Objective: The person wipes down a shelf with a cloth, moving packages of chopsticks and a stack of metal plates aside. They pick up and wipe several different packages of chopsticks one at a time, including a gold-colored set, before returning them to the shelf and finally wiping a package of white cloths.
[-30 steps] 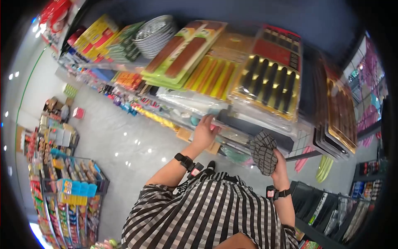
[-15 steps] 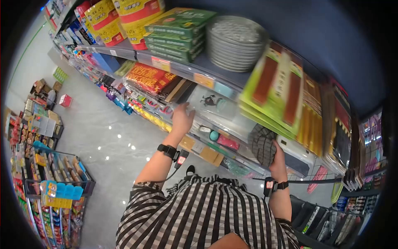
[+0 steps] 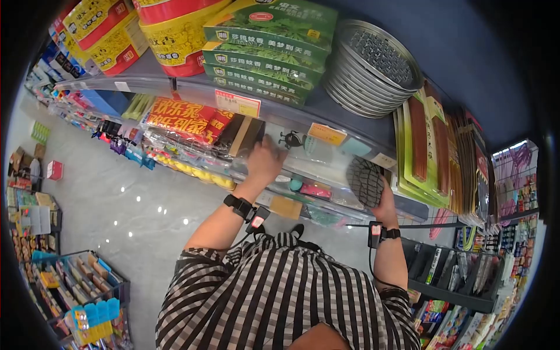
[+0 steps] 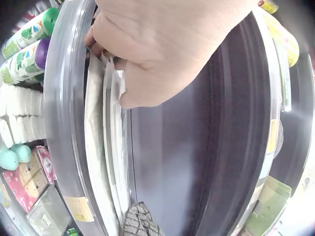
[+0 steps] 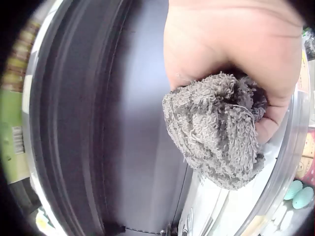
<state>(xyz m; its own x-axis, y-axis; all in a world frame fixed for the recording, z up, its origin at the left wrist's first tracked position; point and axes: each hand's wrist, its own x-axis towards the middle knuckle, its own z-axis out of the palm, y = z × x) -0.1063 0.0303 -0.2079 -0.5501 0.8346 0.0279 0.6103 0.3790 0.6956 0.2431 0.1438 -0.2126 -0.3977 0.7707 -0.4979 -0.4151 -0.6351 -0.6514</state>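
Observation:
My left hand (image 3: 266, 163) is at the lower shelf, beside a dark package with a tan strip (image 3: 242, 137). In the left wrist view its thumb and fingers pinch the upper edge of some flat white packages (image 4: 114, 157), which stand behind the clear shelf lip (image 4: 66, 113). Most of the fingertips are hidden behind the packages. My right hand (image 3: 385, 203) grips a bunched grey checked cloth (image 3: 364, 182) over the right part of the same shelf. Close up, the looped pile of this cloth (image 5: 214, 132) shows, with fingers curled round its back.
Above stand green boxes (image 3: 265, 55), yellow-and-red tubs (image 3: 181, 41) and a stack of metal dishes (image 3: 373, 70). Carded brown-handled goods (image 3: 420, 149) lean at the right end. Red packets (image 3: 181, 119) lie left of my left hand. A cable runs from each wrist camera.
My view has shifted left along the shelf. The left hand has moved from the shelf front onto the flat packages. The right hand still holds the cloth, now further over the shelf.

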